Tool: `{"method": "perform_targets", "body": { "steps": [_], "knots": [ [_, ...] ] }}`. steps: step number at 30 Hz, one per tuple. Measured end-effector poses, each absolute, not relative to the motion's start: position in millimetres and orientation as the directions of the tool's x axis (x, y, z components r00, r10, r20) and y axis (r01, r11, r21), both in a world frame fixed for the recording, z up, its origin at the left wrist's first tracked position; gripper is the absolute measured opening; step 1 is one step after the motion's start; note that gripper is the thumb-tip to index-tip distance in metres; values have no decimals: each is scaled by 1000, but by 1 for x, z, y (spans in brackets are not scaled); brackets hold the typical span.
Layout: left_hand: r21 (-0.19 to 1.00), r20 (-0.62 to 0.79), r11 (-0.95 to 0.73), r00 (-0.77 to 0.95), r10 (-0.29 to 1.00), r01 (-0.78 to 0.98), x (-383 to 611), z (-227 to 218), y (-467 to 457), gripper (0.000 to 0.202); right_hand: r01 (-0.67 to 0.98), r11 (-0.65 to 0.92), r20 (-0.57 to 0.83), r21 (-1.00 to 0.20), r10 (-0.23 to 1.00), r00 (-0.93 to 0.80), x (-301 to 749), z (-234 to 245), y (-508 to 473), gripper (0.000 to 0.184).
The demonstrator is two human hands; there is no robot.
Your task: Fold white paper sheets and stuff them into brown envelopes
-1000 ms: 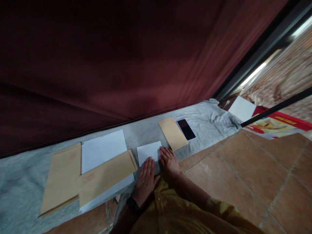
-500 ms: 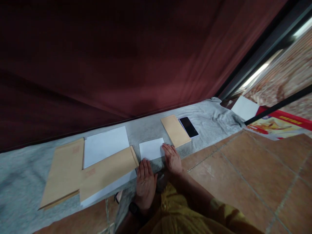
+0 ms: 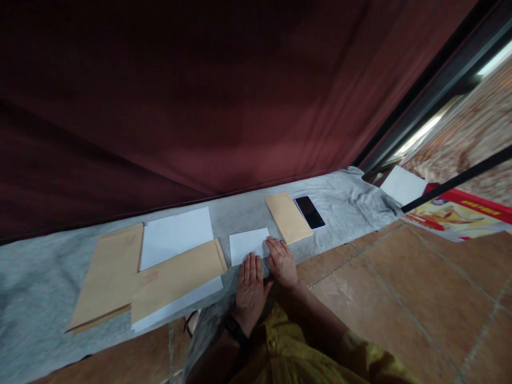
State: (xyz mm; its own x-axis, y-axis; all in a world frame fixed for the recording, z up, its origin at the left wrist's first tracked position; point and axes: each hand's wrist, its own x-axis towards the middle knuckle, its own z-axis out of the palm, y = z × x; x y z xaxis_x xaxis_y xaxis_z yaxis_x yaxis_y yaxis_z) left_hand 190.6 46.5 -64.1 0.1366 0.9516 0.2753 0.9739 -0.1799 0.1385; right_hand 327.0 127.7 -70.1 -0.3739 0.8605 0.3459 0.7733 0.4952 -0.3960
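Observation:
A small white sheet of paper [image 3: 244,245], perhaps folded, lies flat on the grey cloth. My left hand [image 3: 251,290] rests with outstretched fingers on its near edge. At the sheet's right edge, the fingers of my right hand [image 3: 282,262] lie flat on the corner. Just right of it is a brown envelope [image 3: 287,217], with a dark-screened phone [image 3: 310,212] beside that. To the left, another brown envelope [image 3: 178,274] lies across white paper [image 3: 176,234]. Farther left sits a stack of brown envelopes [image 3: 108,272].
The grey cloth [image 3: 340,197] covers a narrow surface along a dark red curtain [image 3: 240,106]. Tiled floor [image 3: 372,304] shows on the near side. At right are a dark bar [image 3: 460,178], a white box-like object [image 3: 403,184] and a red-and-yellow printed package [image 3: 460,210].
My left hand has slid right along the near edge of the small sheet, closer to my right hand. My right hand stays at the sheet's right corner. The view has shifted slightly.

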Motion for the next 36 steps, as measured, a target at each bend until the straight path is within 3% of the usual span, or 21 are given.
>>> {"method": "perform_targets", "body": {
  "steps": [10,20,30,36],
  "knots": [
    [101,210,-36,14,978,994,178,-58,38,68,782,506,346,-364,853,-391,328,-72,127,52],
    [161,222,-167,129,966,973,172,-57,106,55,797,488,351,-355,860,-371,326,-72,127,49],
    [185,240,-97,51,969,978,175,-65,118,56,785,485,349,-385,864,-363,325,-72,126,47],
    [184,198,-136,98,975,974,169,-75,117,62,747,497,331,-442,864,-380,307,-61,133,48]
  ]
}}
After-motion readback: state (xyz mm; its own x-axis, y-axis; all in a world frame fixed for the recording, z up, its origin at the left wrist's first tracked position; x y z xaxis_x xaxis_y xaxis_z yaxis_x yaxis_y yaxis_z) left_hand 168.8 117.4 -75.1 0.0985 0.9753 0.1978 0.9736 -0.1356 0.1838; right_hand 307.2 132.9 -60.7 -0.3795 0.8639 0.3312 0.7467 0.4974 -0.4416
